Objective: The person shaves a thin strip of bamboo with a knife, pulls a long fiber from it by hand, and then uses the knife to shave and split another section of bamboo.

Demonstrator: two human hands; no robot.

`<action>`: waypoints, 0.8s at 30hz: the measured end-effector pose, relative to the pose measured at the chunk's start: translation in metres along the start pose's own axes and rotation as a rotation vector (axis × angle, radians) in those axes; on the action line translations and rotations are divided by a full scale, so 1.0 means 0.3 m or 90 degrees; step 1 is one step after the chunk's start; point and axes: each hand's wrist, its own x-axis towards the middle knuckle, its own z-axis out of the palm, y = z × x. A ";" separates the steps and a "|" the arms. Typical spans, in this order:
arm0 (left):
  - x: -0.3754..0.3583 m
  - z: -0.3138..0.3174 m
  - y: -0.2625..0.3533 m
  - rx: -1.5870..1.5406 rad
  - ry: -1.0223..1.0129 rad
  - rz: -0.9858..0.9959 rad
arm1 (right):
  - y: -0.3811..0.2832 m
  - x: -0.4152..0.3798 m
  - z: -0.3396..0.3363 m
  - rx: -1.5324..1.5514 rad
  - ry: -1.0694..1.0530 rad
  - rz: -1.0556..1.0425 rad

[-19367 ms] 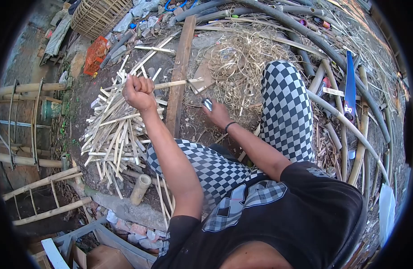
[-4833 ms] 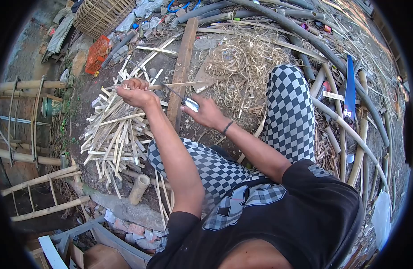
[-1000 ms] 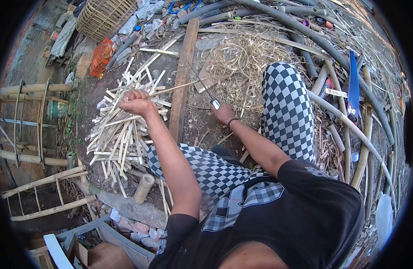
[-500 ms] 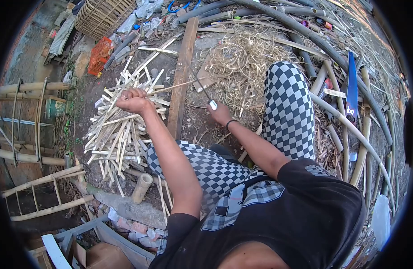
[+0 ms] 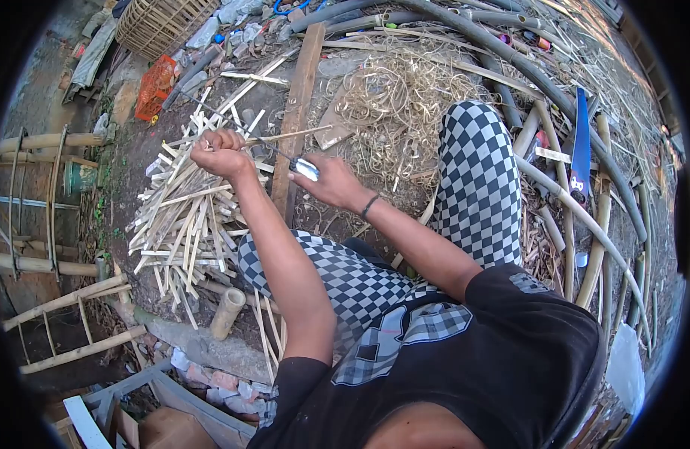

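A thin bamboo strip [image 5: 304,133] juts out to the right from my left hand [image 5: 221,153], whose fingers are closed around it. My right hand [image 5: 331,182] grips a knife [image 5: 305,168] by its handle, a bright glint on it. Its slim dark blade points up and left, crossing the strip close beside my left fist. Under both lies a wooden plank [image 5: 294,112], running away from me. A heap of split bamboo sticks [image 5: 184,224] spreads below and around my left hand.
Curly bamboo shavings [image 5: 405,97] cover the ground beyond my right hand. A blue saw [image 5: 581,142] leans among bamboo poles [image 5: 543,82] at the right. An orange crate [image 5: 156,87] and a woven basket [image 5: 162,26] stand at the upper left. A short bamboo piece [image 5: 227,313] lies near my left knee.
My right hand has moved left with the knife, from the plank's right side to near my left hand. The blade now tilts further left. My left hand still holds the strip.
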 end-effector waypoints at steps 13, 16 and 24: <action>0.000 0.019 0.000 -0.001 0.012 -0.019 | 0.622 -0.063 0.115 -0.133 0.055 0.348; -0.009 0.053 0.000 0.006 0.020 -0.012 | 0.444 -0.038 0.047 -0.109 0.030 0.323; -0.004 0.027 0.008 0.012 0.050 -0.004 | 0.315 -0.063 0.062 -0.068 0.052 0.124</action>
